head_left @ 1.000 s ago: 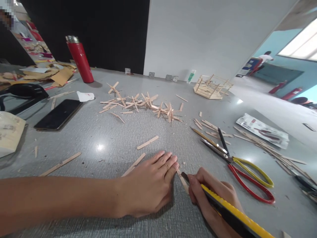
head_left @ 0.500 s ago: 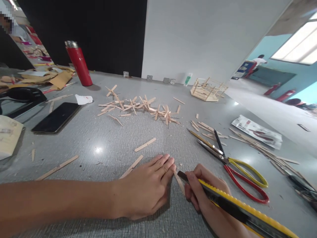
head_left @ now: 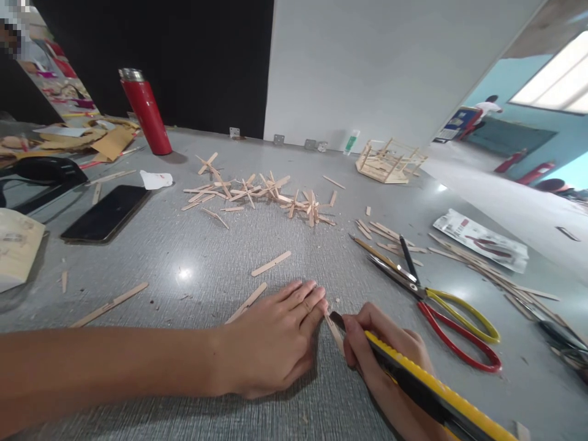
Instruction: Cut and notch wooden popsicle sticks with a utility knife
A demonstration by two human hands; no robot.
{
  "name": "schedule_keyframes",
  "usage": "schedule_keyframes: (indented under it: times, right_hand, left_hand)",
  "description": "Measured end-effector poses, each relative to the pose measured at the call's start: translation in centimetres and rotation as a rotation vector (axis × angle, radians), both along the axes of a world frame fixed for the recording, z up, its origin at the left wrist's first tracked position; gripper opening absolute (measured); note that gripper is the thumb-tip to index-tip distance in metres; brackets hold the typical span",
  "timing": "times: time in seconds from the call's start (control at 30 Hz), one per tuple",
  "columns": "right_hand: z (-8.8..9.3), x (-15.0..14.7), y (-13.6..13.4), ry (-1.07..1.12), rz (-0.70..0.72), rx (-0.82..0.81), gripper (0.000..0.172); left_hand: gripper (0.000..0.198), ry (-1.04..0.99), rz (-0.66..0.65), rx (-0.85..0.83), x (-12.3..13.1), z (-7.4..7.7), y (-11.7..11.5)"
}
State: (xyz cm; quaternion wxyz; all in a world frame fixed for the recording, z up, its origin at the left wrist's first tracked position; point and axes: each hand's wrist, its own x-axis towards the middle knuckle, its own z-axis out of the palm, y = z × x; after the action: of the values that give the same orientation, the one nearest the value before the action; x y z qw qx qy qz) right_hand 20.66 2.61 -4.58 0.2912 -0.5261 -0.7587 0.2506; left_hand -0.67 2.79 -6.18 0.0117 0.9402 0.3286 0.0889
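My left hand (head_left: 280, 340) lies on the grey table with its fingers together and bent down. Its fingertips press on a thin wooden craft stick (head_left: 335, 335), whose lower part shows past the fingers; the rest is hidden. In my right hand (head_left: 381, 343) is a yellow and black utility knife (head_left: 413, 373), its dark blade touching or very near the stick beside my left fingertips. Another craft stick (head_left: 271, 263) lies just beyond my left hand, and one more (head_left: 248, 301) is partly behind it.
Star-shaped stick pieces (head_left: 275, 191) lie further back. Right of my hands are red-and-yellow-handled scissors (head_left: 459, 324), loose sticks and a white packet (head_left: 480, 240). A phone (head_left: 108, 211) and red bottle (head_left: 147, 116) stand left; a small stick frame (head_left: 386, 168) sits back right.
The knife has shifted slightly down and left in my right hand's grip, its blade still by the stick. My left hand stays pressed in place. The view has tilted slightly.
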Motion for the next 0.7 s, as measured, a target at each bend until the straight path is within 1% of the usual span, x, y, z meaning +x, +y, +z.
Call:
schedule_keyframes:
  times: [0.13, 0.23, 0.33, 0.43, 0.53, 0.7]
  right_hand:
    - [0.07, 0.18, -0.08, -0.046, 0.054, 0.062, 0.037]
    - [0.03, 0.47, -0.32, -0.065, 0.069, 0.063, 0.035]
    - [-0.07, 0.66, -0.49, -0.039, 0.051, 0.010, 0.038]
    - [-0.03, 0.54, -0.37, 0.082, -0.027, -0.085, 0.043]
    - [0.08, 0.25, -0.05, 0.181, -0.078, -0.169, 0.044]
    - [0.02, 0.11, 0.22, 0.176, -0.049, -0.186, 0.043]
  left_hand:
    - [0.062, 0.015, 0.017, 0.011, 0.07, 0.09, -0.05]
    - [0.061, 0.021, 0.026, 0.013, 0.13, 0.12, -0.04]
    - [0.061, 0.022, 0.025, 0.008, 0.11, -0.02, 0.00]
    - [0.061, 0.016, 0.011, 0.012, 0.04, -0.26, 0.02]
    - [0.061, 0.007, 0.000, 0.014, -0.01, -0.38, -0.04]
    - [0.061, 0.004, -0.003, 0.013, 0.00, -0.19, -0.10]
